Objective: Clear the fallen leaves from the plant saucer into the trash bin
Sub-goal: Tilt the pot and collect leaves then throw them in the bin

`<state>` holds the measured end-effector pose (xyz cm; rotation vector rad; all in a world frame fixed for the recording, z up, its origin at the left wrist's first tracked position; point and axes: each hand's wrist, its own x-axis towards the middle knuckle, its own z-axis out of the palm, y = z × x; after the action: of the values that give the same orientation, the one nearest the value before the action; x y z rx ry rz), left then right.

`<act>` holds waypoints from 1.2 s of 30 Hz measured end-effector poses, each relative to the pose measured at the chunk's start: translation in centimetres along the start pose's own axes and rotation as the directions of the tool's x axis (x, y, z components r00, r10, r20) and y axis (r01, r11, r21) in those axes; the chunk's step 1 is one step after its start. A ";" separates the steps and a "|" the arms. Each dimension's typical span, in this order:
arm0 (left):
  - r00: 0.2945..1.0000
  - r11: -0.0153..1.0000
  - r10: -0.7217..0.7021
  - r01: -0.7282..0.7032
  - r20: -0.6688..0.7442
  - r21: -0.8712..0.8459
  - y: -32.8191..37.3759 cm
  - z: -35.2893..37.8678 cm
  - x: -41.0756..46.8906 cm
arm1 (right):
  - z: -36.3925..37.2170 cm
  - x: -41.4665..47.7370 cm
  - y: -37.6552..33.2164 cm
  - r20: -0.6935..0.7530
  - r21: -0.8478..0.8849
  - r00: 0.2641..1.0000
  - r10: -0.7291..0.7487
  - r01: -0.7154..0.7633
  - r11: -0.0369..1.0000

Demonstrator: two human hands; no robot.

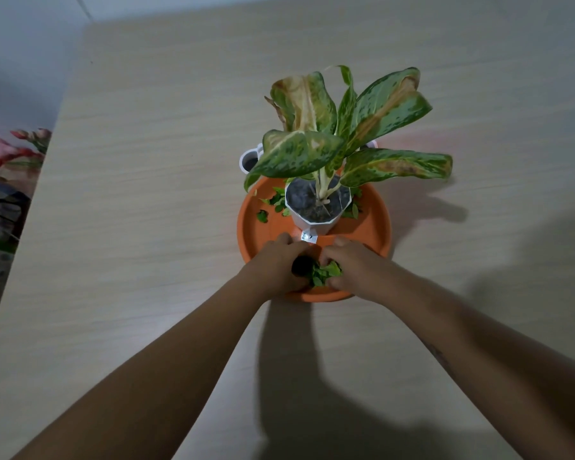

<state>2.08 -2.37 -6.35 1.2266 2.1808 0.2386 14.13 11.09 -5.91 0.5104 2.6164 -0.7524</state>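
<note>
Head view shows the left hand [281,263] and right hand [354,267] cupped together at the near rim of the orange saucer [375,224], closed around a clump of green leaves [322,275]. More leaves [274,202] lie beside the white pot [316,224] on the worktop [146,194].

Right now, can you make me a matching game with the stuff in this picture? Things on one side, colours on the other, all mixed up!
Things:
1. saucer
2. plant pot
3. gathered leaves
4. table

Colours:
A. green
B. pale wood
C. orange
D. white

Pairs: 1-C, 2-D, 3-A, 4-B

The gathered leaves sit between the left hand and right hand.
</note>
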 end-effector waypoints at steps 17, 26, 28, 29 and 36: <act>0.990 0.997 -0.040 0.049 -0.138 0.059 0.4 1.0 -0.3 | -0.8 -1.1 -0.1 -0.084 -0.118 0.986 0.143 -0.153 0.981; 0.983 0.998 -0.009 -0.001 -0.181 -0.059 0.3 1.5 0.2 | 0.1 -1.4 -0.8 -0.073 -0.051 0.995 0.067 -0.071 0.996; 0.980 0.993 -0.063 0.043 -0.187 -0.112 0.4 1.5 0.4 | -0.1 -1.4 -0.9 -0.101 0.026 0.989 0.108 -0.106 0.994; 0.977 0.984 -0.107 0.078 -0.184 -0.159 0.4 1.4 0.5 | -0.4 -1.4 -0.9 -0.127 0.111 0.981 0.150 -0.136 0.984; 0.868 0.519 -0.494 0.238 -0.061 -0.821 0.5 -0.1 0.5 | -1.8 -1.2 -1.4 -0.014 0.880 0.854 0.519 -0.236 0.413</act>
<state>2.18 -1.70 -6.25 0.1893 2.0854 1.1375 14.12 10.69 -3.34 1.5513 1.9675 -1.9243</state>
